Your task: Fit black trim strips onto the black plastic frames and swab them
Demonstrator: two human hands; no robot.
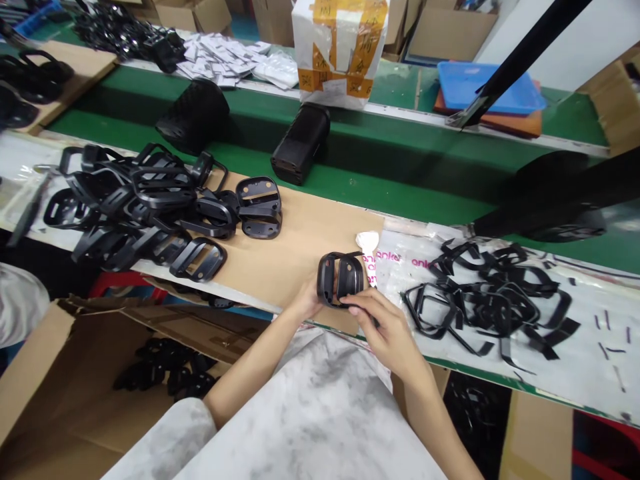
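Observation:
A black plastic frame part (341,279) with a slotted, rounded body is held upright over the brown cardboard on the bench. My left hand (309,299) is closed on its left side, with most of the fingers hidden behind the part. At the lower right edge of the part, the thumb and fingers of my right hand (383,325) pinch a thin black strip (375,321); part of this strip is hidden by the fingers. Just behind the part lies a white tag or wrapper with pink print (369,250).
Similar black frame parts (145,193) are heaped to the left. Loose black strips (495,293) lie on plastic sheeting to the right. Two black housings (303,143) stand on the green bench, near a taped white box (340,50). An open carton (55,373) sits below left.

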